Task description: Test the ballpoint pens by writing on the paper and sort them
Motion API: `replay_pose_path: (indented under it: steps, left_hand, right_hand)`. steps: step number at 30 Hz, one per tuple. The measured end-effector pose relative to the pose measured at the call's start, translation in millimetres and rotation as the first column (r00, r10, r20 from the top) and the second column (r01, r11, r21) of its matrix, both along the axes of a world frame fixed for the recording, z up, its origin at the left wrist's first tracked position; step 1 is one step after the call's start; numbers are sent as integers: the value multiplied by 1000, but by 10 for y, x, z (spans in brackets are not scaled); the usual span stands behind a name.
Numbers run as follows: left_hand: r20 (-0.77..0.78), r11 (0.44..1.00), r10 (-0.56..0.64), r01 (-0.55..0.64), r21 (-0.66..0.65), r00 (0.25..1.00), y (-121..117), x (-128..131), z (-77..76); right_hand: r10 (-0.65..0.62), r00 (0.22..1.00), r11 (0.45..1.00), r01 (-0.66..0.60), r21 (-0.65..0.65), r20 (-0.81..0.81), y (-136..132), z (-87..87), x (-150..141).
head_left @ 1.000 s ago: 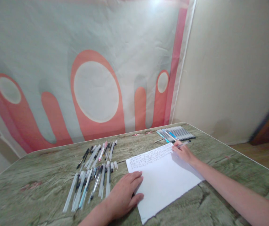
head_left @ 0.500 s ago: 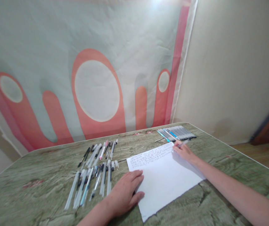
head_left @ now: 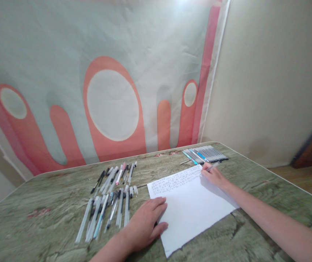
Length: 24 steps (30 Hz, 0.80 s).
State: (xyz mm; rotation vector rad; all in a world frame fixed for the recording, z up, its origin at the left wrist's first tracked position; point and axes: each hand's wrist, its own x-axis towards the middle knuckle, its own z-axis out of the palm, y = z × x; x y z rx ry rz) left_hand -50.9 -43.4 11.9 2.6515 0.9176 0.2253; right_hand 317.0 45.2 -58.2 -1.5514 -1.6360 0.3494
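Note:
A white sheet of paper (head_left: 188, 214) lies at a slant on the table, with several lines of small dark handwriting across its upper part. My left hand (head_left: 146, 222) rests flat on the paper's left edge, fingers spread, holding nothing. Near the upper right of the sheet, my right hand (head_left: 214, 175) is closed around a clear pen (head_left: 213, 166). The pen's rear end leans up to the right. Its tip, by the end of the written lines, is too small to make out.
Left of the paper lie two groups of loose pens, a farther group (head_left: 114, 177) and a nearer group (head_left: 103, 214). Beyond my right hand is a neat row of pens (head_left: 212, 153), some blue. A printed backdrop (head_left: 161, 54) hangs behind the wood-patterned table (head_left: 49, 233).
The pen in my right hand has tilted slightly, and the hand has shifted very little. My left hand stays on the paper. The whole view has moved a touch.

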Motion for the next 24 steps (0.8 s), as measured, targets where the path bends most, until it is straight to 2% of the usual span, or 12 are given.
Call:
replay_pose_path:
  steps: [24]
  left_hand:
    - [8,1000,-3,2,2,1000,-2,8,7]
  right_hand:
    - [-29,999,1000,29,-3,18,-14,17,-6]
